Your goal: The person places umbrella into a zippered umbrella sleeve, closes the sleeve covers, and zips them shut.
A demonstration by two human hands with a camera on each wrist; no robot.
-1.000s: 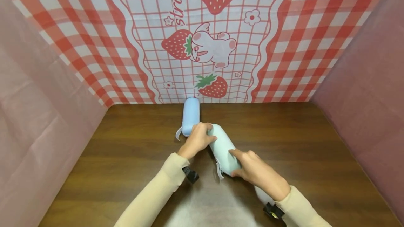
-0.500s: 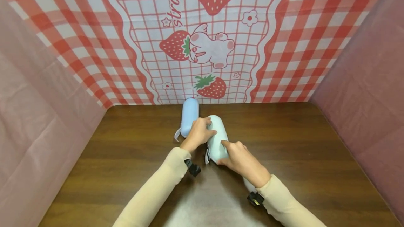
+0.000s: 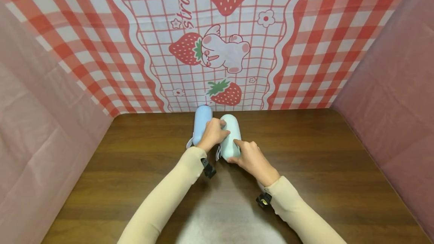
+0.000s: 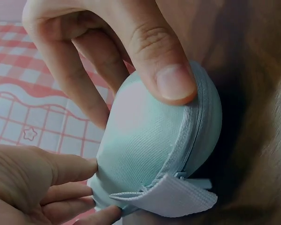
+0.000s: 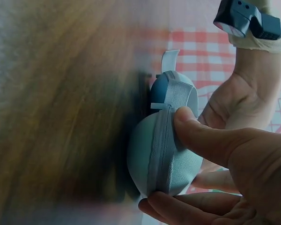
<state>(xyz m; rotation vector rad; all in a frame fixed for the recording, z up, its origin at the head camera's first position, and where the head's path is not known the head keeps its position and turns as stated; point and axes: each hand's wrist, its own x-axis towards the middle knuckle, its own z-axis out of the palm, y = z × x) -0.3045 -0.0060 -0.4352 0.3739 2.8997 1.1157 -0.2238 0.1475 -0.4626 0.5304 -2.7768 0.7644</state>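
A mint-green zippered case [image 3: 231,133] lies on the table, its long side pointing toward the back wall. My left hand [image 3: 214,131] grips its far end, thumb on the zipper edge in the left wrist view. Around the near end, my right hand [image 3: 253,158] holds on with thumb and fingers. A pale fabric loop [image 4: 180,197] hangs beside the zipper. Just left of the mint case lies a blue zippered case [image 3: 202,121], partly covered by my left hand; its own pale loop [image 3: 190,143] shows at the near end.
The brown wooden table [image 3: 142,168] meets a red-checked strawberry cloth [image 3: 223,55] at the back. Pink cloth walls [image 3: 44,134] stand along both sides. Each wrist wears a black camera [image 3: 208,168].
Both hands have pushed the mint case away from me and slightly left, and turned it straighter, alongside the blue case. The blue case stays in place.
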